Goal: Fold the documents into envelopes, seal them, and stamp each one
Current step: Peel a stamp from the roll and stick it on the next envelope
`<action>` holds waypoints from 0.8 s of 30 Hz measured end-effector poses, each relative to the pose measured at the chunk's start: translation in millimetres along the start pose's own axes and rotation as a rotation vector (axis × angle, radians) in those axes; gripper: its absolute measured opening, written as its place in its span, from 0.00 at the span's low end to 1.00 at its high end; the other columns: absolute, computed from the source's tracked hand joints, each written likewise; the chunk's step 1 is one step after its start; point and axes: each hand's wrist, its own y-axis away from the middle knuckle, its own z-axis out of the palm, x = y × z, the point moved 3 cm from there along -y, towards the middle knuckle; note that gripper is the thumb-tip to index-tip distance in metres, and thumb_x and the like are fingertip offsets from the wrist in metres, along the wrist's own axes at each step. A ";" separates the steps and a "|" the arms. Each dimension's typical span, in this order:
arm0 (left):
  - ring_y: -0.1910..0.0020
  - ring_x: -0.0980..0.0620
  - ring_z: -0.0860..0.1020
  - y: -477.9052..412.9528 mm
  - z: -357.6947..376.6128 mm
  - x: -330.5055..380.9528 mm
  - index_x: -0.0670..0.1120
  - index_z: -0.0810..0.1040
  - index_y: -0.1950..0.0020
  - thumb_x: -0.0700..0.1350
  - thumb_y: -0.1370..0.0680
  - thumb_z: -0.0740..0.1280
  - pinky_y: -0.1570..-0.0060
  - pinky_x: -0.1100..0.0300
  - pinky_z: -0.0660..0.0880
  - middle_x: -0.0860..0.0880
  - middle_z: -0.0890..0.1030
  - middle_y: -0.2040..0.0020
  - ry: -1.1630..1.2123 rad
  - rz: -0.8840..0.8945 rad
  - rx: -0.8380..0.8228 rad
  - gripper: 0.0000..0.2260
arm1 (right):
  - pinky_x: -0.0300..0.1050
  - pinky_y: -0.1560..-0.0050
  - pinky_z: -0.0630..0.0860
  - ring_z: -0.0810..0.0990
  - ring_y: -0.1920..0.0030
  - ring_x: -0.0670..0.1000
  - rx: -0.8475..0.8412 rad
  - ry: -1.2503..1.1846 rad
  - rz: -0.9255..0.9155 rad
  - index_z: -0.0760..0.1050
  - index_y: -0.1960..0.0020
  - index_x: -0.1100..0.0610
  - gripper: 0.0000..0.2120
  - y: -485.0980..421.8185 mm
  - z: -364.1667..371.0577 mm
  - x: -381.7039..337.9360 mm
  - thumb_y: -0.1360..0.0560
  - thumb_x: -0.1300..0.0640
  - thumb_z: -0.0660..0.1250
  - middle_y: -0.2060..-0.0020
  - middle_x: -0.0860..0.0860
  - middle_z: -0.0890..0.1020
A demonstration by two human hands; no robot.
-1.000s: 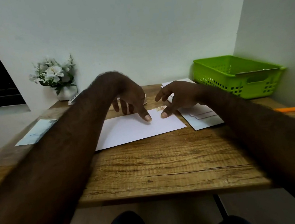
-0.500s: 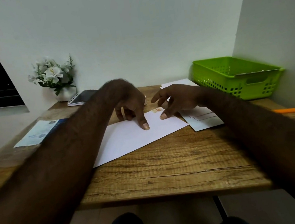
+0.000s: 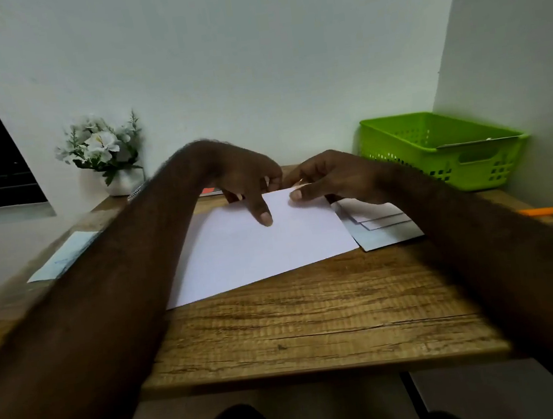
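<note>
The white sheet [image 3: 255, 249] was laid flat and slightly askew on the wooden table [image 3: 314, 315]. It was pinned by the left hand [image 3: 248, 181] with a straight index fingertip [image 3: 265, 216]. Its far right corner was pinched by the right hand [image 3: 330, 179]. A stack of envelopes [image 3: 384, 228] was seen just beside its right edge.

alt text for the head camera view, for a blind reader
A left hand presses one fingertip on a white sheet on a wooden desk while the right hand pinches its far corner. Envelopes lie to its right, a green basket beyond.
</note>
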 end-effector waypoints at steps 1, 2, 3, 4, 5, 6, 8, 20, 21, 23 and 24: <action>0.59 0.51 0.82 2.1 -4.3 0.8 0.47 0.74 0.49 0.45 0.34 0.82 0.60 0.56 0.77 0.52 0.83 0.57 -0.009 0.022 0.044 0.21 | 0.56 0.42 0.80 0.84 0.44 0.57 0.016 -0.006 -0.002 0.82 0.38 0.56 0.15 2.4 -1.9 -2.5 0.24 0.57 0.73 0.44 0.59 0.85; 0.61 0.52 0.82 5.0 -9.2 2.8 0.48 0.75 0.48 0.45 0.34 0.82 0.61 0.56 0.77 0.55 0.83 0.61 -0.020 0.041 0.084 0.20 | 0.54 0.46 0.81 0.85 0.47 0.55 0.043 -0.005 -0.007 0.82 0.40 0.56 0.13 5.1 -5.0 -5.5 0.24 0.57 0.73 0.46 0.59 0.85; 0.61 0.53 0.82 7.9 -14.0 4.6 0.48 0.76 0.48 0.45 0.34 0.82 0.61 0.56 0.78 0.55 0.84 0.62 -0.027 0.058 0.120 0.20 | 0.51 0.50 0.82 0.85 0.51 0.54 0.074 -0.005 -0.013 0.83 0.42 0.57 0.12 7.2 -7.9 -7.7 0.24 0.58 0.73 0.47 0.59 0.85; 0.61 0.53 0.82 10.8 -20.0 5.6 0.49 0.77 0.48 0.46 0.34 0.82 0.62 0.57 0.78 0.56 0.84 0.63 -0.028 0.074 0.157 0.19 | 0.49 0.54 0.83 0.85 0.53 0.52 0.110 -0.014 -0.019 0.84 0.43 0.57 0.11 9.3 -11.8 -9.8 0.25 0.58 0.73 0.49 0.59 0.86; 0.61 0.52 0.82 15.3 -27.3 5.3 0.50 0.78 0.47 0.46 0.34 0.82 0.61 0.57 0.78 0.55 0.84 0.62 -0.023 0.079 0.198 0.19 | 0.48 0.56 0.83 0.85 0.55 0.52 0.142 -0.030 -0.026 0.84 0.44 0.57 0.10 11.2 -16.1 -10.9 0.25 0.58 0.74 0.50 0.59 0.86; 0.60 0.52 0.82 21.1 -35.0 2.1 0.50 0.79 0.47 0.47 0.33 0.81 0.60 0.58 0.78 0.54 0.84 0.60 -0.018 0.064 0.240 0.19 | 0.48 0.55 0.83 0.85 0.55 0.52 0.168 -0.050 -0.033 0.84 0.44 0.57 0.11 13.4 -20.7 -11.3 0.25 0.58 0.74 0.51 0.58 0.86; 0.56 0.51 0.81 39.6 -51.8 -10.0 0.50 0.80 0.44 0.48 0.32 0.80 0.57 0.58 0.76 0.52 0.83 0.55 -0.032 -0.003 0.323 0.19 | 0.49 0.53 0.83 0.85 0.54 0.52 0.209 -0.083 -0.046 0.84 0.44 0.57 0.11 17.5 -29.3 -11.8 0.25 0.58 0.74 0.50 0.58 0.86; 0.54 0.47 0.84 89.6 -65.5 -79.1 0.47 0.76 0.35 0.40 0.30 0.77 0.57 0.52 0.81 0.43 0.85 0.48 0.877 0.082 0.777 0.24 | 0.44 0.61 0.82 0.84 0.57 0.51 0.520 -0.335 -0.087 0.83 0.42 0.60 0.12 52.1 -65.2 -25.3 0.26 0.61 0.74 0.54 0.54 0.86; 0.53 0.46 0.84 85.9 -63.8 -75.6 0.47 0.77 0.36 0.39 0.28 0.76 0.54 0.51 0.81 0.42 0.85 0.47 0.956 0.109 0.825 0.21 | 0.45 0.60 0.83 0.84 0.57 0.51 0.542 -0.354 -0.086 0.82 0.42 0.60 0.13 55.6 -66.0 -26.4 0.26 0.61 0.74 0.54 0.54 0.86; 0.55 0.47 0.84 78.0 -63.9 -66.3 0.45 0.80 0.42 0.38 0.26 0.74 0.55 0.52 0.82 0.43 0.85 0.48 1.063 0.155 0.875 0.13 | 0.48 0.55 0.83 0.84 0.57 0.51 0.588 -0.378 -0.084 0.83 0.43 0.59 0.12 65.1 -69.6 -27.6 0.26 0.61 0.74 0.53 0.54 0.86; 0.56 0.48 0.84 73.5 -65.4 -61.1 0.44 0.81 0.44 0.39 0.25 0.74 0.57 0.54 0.82 0.44 0.85 0.49 1.099 0.169 0.883 0.10 | 0.49 0.54 0.82 0.84 0.56 0.51 0.610 -0.385 -0.079 0.83 0.43 0.59 0.12 71.1 -72.2 -27.7 0.26 0.61 0.74 0.53 0.54 0.87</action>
